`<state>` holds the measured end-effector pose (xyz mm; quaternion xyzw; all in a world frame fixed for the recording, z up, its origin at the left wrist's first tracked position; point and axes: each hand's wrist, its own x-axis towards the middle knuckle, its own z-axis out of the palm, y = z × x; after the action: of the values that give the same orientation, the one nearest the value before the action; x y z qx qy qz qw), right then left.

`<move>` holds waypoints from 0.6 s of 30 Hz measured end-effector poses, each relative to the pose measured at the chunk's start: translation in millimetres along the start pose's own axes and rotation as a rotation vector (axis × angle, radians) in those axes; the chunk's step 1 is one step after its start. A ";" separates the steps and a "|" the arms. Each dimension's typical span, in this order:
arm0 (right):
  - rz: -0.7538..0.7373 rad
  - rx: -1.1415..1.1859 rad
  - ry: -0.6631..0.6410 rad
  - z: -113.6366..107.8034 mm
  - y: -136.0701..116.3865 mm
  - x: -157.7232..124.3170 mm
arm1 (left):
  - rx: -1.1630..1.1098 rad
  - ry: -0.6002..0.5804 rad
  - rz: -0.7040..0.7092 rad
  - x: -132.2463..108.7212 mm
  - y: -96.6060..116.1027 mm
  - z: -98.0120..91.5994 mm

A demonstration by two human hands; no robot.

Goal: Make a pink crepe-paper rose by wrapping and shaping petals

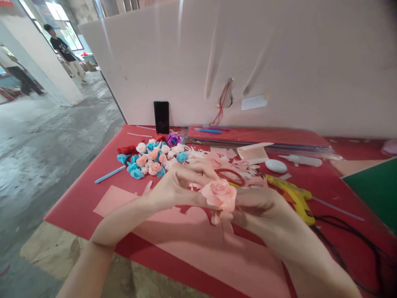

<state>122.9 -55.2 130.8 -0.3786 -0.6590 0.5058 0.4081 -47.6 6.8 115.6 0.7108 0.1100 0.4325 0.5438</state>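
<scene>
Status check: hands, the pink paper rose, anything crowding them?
Left hand and right hand both pinch pink paper rose. Yellow glue gun close beside right hand.

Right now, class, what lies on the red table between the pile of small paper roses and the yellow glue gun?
In the head view, between the pile of small paper roses and the yellow glue gun lie pink paper scraps and red-handled scissors.

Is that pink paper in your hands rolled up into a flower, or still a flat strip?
Rolled up. The pink paper rose shows curled, layered petals, pinched between the left hand and right hand.
</scene>
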 end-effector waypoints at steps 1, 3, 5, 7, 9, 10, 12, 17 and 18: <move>0.064 0.114 -0.074 -1.6 3.0 2.1 | -0.014 -0.044 -0.006 0.5 1.7 -0.9; 0.169 0.354 -0.220 -2.8 11.5 6.0 | -0.050 -0.115 -0.031 0.8 4.1 -2.2; 0.190 0.576 -0.339 -1.5 21.6 8.6 | -0.099 -0.172 -0.072 0.3 4.8 -3.5; 0.228 0.706 -0.413 1.3 30.7 9.2 | -0.164 -0.219 -0.119 -0.2 3.8 -4.8; 0.246 0.791 -0.452 4.9 36.3 8.3 | -0.224 -0.263 -0.145 0.4 2.1 -6.1; 0.257 0.815 -0.459 6.7 37.4 7.6 | -0.242 -0.282 -0.151 1.2 1.5 -6.4; 0.295 0.854 -0.463 10.4 36.5 6.6 | -0.250 -0.312 -0.150 3.6 1.2 -6.4; 0.315 0.852 -0.466 16.0 28.7 9.9 | -0.211 -0.410 -0.173 6.3 3.6 -2.8; 0.298 0.812 -0.459 15.7 28.3 11.2 | -0.195 -0.409 -0.170 5.7 3.4 -2.1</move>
<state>106.6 -44.9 102.5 -0.1577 -0.4203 0.8452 0.2901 -46.7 10.5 121.4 0.7159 0.0150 0.2408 0.6552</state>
